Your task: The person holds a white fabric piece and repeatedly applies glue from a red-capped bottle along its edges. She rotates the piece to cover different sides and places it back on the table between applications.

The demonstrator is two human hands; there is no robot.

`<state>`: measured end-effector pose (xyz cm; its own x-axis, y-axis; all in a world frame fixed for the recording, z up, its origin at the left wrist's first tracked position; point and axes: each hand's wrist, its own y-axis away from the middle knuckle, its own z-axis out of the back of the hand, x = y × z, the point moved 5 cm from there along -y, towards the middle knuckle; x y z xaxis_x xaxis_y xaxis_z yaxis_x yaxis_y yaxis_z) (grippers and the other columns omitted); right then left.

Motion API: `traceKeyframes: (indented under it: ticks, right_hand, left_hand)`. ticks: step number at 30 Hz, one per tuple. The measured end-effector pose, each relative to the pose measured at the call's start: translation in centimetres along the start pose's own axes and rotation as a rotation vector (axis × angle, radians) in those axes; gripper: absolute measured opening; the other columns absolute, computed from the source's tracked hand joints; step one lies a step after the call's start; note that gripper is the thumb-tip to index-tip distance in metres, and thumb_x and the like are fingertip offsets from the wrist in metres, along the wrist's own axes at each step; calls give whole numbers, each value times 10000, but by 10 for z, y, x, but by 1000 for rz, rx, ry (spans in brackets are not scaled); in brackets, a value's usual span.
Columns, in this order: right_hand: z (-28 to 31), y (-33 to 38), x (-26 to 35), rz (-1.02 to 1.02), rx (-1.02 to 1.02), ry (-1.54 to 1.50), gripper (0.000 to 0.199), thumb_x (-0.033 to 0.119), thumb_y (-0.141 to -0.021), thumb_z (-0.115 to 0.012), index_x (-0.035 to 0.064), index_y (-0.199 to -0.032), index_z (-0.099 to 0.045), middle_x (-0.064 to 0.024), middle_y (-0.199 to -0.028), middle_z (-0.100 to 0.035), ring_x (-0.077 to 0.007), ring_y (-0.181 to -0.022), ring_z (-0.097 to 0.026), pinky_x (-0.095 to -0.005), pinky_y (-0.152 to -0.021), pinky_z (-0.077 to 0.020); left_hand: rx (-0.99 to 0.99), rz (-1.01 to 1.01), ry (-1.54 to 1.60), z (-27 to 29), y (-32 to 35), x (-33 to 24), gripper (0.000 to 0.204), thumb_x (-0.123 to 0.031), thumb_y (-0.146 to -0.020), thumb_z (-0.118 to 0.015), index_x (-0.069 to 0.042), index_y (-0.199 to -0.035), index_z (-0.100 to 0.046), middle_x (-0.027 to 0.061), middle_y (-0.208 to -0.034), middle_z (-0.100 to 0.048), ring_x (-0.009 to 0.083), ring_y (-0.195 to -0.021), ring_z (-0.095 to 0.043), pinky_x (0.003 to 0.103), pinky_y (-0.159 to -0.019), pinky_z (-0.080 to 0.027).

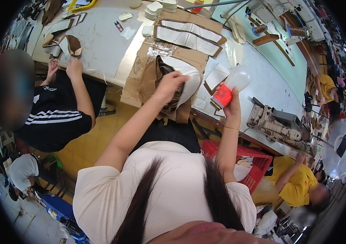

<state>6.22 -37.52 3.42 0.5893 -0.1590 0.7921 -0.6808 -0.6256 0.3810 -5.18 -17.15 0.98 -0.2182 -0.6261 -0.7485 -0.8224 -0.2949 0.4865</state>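
Note:
My left hand [169,84] presses down on a stack of white and brown shoe-upper pieces [189,77] that lies on brown cardboard [146,61] at the table's near edge. My right hand [230,106] holds a translucent squeeze bottle with a red cap end [230,87], tilted so the red end points down-left toward the stack. A small white piece with a brown border [215,77] lies just beyond the bottle.
Long white strips edged in brown [187,38] lie further back on the cardboard. A person in a black striped shirt [57,118] works at the left end of the table. A red basket [254,162] stands under the table; a person in yellow [299,183] sits lower right.

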Motion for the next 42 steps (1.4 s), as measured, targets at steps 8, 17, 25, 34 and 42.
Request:
traceKeyframes:
  ticks: [8,17,25,34,42]
  right_hand:
    - [-34,-7,-30,-147,147,-138,600,514,-841,-515,-35,-1084,-504,-178,-1106,-550,-275,-944,-595,-373,-784,-516]
    - [-79,-39,-72,-270,278,-469,674,516,-870,-444,-105,-1131,-450,-228,-1302,-412,-366,-1167,-447,-430,-988,-387]
    - [-77,-41,-65,-253,236,-388,621,506,-877,-441,-82,-1069,-495,-235,-1295,-420,-352,-1157,-458,-432,-993,-384]
    - [-79,-39,-24,40,122,19,711,585,-818,-503,-18,-1190,-439,-120,-1106,-557,-226,-1014,-544,-372,-924,-422]
    - [-179,-13,50,596,166,131,830,592,-714,-628,-2,-1231,-365,-145,-1168,-493,-204,-979,-549,-350,-849,-471]
  left_hand:
    - [43,27,396,47,31,-14,179,-102,-805,-597,-30,-963,-552,57,-976,-581,146,-900,-536,308,-865,-424]
    - [7,83,642,65,48,-12,419,-221,-835,-564,5,-1178,-483,127,-1135,-560,241,-1031,-553,401,-917,-440]
    - [-42,62,530,90,87,-41,517,-334,-879,-495,13,-1254,-424,172,-1141,-564,259,-965,-602,399,-835,-496]
    - [113,-96,763,61,130,-93,458,-228,-869,-548,9,-1243,-430,135,-1161,-546,254,-1073,-546,394,-912,-451]
    - [25,-255,495,51,140,-106,379,-146,-866,-571,0,-1204,-478,79,-1126,-563,156,-1003,-562,317,-851,-474]
